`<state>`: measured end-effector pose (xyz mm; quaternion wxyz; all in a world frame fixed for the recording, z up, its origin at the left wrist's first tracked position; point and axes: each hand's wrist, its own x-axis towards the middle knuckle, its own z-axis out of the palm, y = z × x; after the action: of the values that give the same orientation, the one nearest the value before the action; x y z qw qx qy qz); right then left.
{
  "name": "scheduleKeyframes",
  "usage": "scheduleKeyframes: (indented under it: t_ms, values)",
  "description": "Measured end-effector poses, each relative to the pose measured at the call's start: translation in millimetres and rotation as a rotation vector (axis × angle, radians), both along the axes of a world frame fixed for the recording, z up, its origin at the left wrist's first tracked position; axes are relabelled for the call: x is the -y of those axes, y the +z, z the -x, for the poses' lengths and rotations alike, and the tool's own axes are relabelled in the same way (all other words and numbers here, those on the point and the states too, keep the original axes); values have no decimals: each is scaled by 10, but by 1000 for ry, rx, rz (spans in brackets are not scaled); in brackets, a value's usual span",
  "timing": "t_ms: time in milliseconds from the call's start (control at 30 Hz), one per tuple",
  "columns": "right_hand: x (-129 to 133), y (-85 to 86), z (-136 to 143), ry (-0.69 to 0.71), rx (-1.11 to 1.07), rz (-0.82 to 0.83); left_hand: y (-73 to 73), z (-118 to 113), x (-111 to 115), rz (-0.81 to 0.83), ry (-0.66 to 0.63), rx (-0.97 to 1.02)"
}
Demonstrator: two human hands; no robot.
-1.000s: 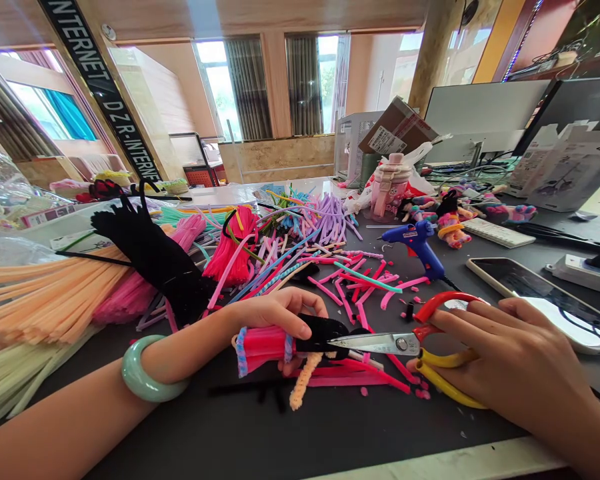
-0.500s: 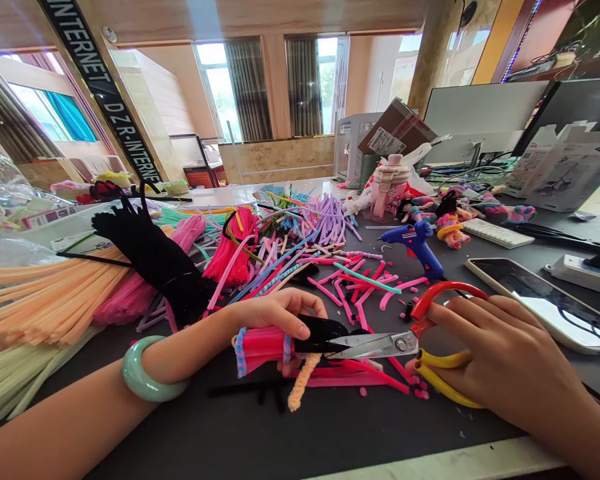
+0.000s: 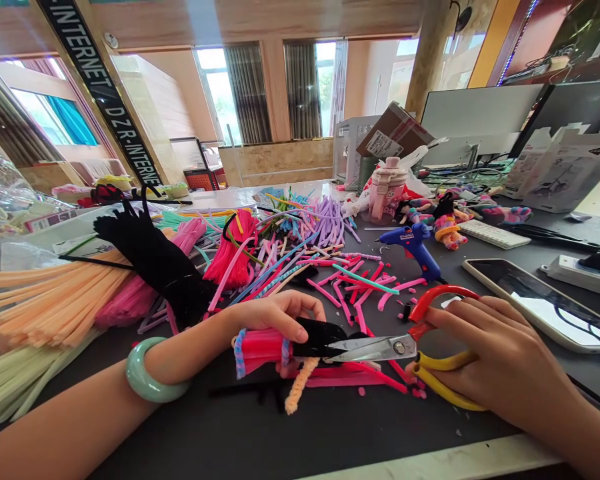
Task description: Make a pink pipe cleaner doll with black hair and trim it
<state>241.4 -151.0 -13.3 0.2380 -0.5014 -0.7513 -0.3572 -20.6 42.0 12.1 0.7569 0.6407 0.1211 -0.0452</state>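
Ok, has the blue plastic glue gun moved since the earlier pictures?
No, the glue gun keeps its place against the pink cylindrical drink bottle; the whole view shifted slightly.

Past your desk's (image 3: 220, 440) far edge, leftward, you can read "INTERNET/ DZR-INTERNE" on the slanting black strip (image 3: 100, 93); the label (image 3: 379, 143) on the cardboard box (image 3: 405, 128) is illegible.

Daylight is coming through the far windows (image 3: 217, 93), bleaching their panes white. The scissors (image 3: 393, 347) are gleaming along their blades, while white glare is covering part of the phone (image 3: 543, 311). Wide-angle distortion is tilting the lettered pillar (image 3: 103, 97) at left. Black scraps (image 3: 261, 393) on the tabletop (image 3: 240, 440) are looking blurred.
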Motion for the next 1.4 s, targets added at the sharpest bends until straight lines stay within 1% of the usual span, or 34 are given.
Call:
scheduleKeyframes:
  t_ms: [133,233,433,567,700,800,900,1000,1133,1400]
  values:
    - [-1,-41,29,9,-75,3,1,0,5,-2,-6,11]
    - [-5,-62,45,8,-87,14,3,3,4,3,-9,10]
    - [5,-50,54,12,-128,42,0,3,-5,-2,-11,2]
    - [7,-25,55,17,-113,42,1,1,-6,-15,-20,13]
    - [6,-15,65,50,-76,49,3,2,-8,-26,-13,17]
    - [11,-31,45,22,-83,31,-3,4,-8,-29,-4,22]
    - [21,-42,-12,4,11,29,-9,6,-10,-43,-1,14]
    - [31,-32,-46,-39,46,-23,-11,5,-12,-44,2,5]
    - [32,-10,-21,-69,36,-24,-5,3,-13,-46,3,4]
    - [27,-3,1,-124,113,-35,-7,4,-16,-37,5,-8]
